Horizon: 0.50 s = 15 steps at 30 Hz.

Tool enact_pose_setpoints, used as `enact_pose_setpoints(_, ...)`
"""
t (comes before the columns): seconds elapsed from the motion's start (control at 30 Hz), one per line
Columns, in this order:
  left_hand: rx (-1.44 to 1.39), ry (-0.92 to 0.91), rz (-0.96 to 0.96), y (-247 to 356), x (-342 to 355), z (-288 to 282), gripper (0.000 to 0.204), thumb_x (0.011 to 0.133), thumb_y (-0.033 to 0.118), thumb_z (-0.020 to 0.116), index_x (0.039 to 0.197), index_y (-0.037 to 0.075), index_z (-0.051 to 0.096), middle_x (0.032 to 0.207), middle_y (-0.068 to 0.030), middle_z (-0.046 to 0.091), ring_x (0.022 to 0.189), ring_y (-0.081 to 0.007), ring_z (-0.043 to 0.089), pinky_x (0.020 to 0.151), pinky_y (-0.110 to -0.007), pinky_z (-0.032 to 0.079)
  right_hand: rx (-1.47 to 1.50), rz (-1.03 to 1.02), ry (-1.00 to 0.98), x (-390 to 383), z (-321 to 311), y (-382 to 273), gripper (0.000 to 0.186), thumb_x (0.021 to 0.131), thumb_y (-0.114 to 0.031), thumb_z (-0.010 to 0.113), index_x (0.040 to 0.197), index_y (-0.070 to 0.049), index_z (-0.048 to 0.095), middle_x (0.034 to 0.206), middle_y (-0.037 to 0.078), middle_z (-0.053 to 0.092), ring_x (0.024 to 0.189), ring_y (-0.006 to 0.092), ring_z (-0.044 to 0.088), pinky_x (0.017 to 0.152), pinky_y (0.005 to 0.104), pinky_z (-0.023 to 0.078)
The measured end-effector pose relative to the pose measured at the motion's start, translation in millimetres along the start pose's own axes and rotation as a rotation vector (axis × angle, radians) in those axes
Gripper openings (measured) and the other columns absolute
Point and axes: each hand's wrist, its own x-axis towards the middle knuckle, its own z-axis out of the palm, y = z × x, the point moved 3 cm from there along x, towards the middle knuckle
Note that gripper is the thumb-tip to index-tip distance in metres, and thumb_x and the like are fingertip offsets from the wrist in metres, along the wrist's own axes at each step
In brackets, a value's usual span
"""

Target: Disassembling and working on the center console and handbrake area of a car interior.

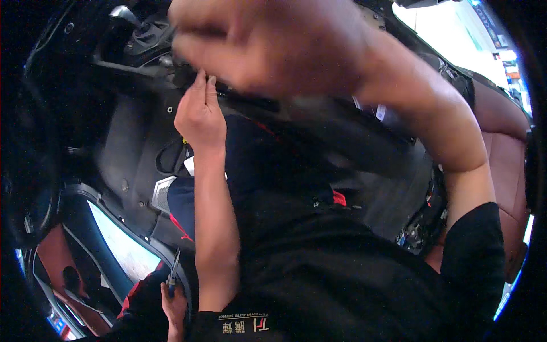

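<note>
Black-clad, holds the left hand (201,117) loosely pinched near the dark console (137,68) and silver gear lever (123,14); curls the blurred right hand (256,45) higher in view; cannot tell of anything gripped in either

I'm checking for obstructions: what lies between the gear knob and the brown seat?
In the head view, the right hand and forearm cross between the gear knob and brown seat.

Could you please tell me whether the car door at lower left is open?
Open: the door stands away from its frame, bright gap between.
</note>
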Motion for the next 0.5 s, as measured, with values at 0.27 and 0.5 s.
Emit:
enact_pose_setpoints(0.27, -0.460, -0.059, -0.953, -33, -50, 21, 0.029, 0.094, 0.014, 0.062, 0.119, -0.001, 0.064, 0.106, -0.0100, 0.069, 0.086, -0.0186, 0.065, 0.072, -0.030, 0.050, 0.147, 0.280, 0.190, -33, -16, 16, 0.020, 0.090, -0.013, 0.061, 0.075, 0.000, 0.066, 0.062, 0.005, 0.061, 0.049, 0.0105, 0.049, 0.047, 0.0280, 0.040)
enact_pose_setpoints(0.5, -1.550, -0.106, -1.270, -49, -48, 55, 0.026, 0.098, 0.016, 0.056, 0.122, 0.005, 0.056, 0.114, -0.0089, 0.061, 0.086, -0.0149, 0.059, 0.063, -0.025, 0.045, 0.307, 0.840, 0.340, -37, -14, 74, 0.026, 0.094, -0.023, 0.060, 0.086, 0.001, 0.068, 0.070, 0.003, 0.062, 0.060, 0.0101, 0.052, 0.059, 0.0245, 0.043)
